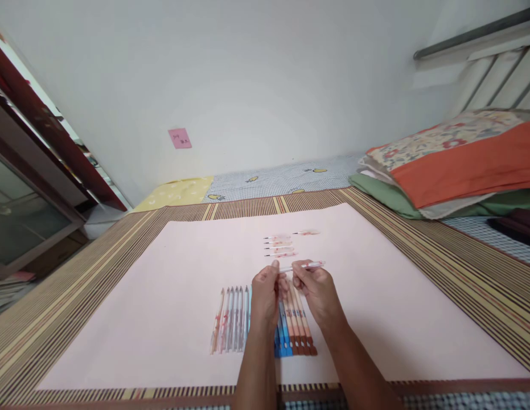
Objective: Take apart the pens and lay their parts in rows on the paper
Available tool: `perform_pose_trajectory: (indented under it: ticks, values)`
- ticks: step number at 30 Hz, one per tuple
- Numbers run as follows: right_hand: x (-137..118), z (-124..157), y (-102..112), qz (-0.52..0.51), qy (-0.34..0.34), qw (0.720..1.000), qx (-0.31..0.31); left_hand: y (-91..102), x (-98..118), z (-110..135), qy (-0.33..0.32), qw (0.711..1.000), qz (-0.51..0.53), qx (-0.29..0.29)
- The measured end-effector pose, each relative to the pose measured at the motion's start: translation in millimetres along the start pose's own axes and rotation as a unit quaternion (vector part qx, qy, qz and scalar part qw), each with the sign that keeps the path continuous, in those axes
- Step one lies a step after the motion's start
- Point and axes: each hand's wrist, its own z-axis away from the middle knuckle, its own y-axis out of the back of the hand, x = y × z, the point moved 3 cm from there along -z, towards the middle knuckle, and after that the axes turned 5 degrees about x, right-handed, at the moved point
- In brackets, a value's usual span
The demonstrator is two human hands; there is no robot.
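My left hand (267, 287) and my right hand (312, 285) pinch one slim pen (313, 265) between them, just above the pink sheet (162, 319). The pen lies crosswise, its pale pink-and-white barrel sticking out to the right of my right fingers. Its left end is partly hidden by my left thumb. Below my hands is a side-by-side row of several pens: clear and pinkish ones (233, 319) at the left, blue ones (282, 336) and peach ones with brown ends (301, 324) at the right. My left forearm covers the row's middle.
Beyond my hands lie several slender dark-tipped pens (282, 248), with another one (307, 232) farther back. A striped mat (106, 285) lies under the sheet. Folded bedding (452, 165) is piled at the right. A pink note (180, 138) is on the wall.
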Motion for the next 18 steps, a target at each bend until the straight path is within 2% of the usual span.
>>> perform_pose_trajectory:
  ticks: [3,8,10,14,18]
  values:
    - [2.2,-0.8,1.8,0.007,-0.003,1.0,0.006,0.8,-4.5,-1.1,0.039,0.999,-0.005,0.006]
    - [2.4,-1.9,7.2,0.004,-0.007,0.999,0.05,-4.3,1.0,0.8,-0.005,0.998,0.05,-0.036]
    - [0.9,-1.7,7.3,0.015,-0.003,0.999,0.044,-4.8,0.3,0.9,-0.013,0.999,0.044,-0.026]
    - [-0.3,-2.0,6.4,0.015,0.003,1.0,0.024,-2.8,-5.8,-0.4,0.012,1.0,-0.004,0.015]
    - [1.9,-3.9,9.4,-0.008,-0.013,0.999,0.052,-4.5,-4.1,-0.4,0.008,0.999,0.032,-0.005]
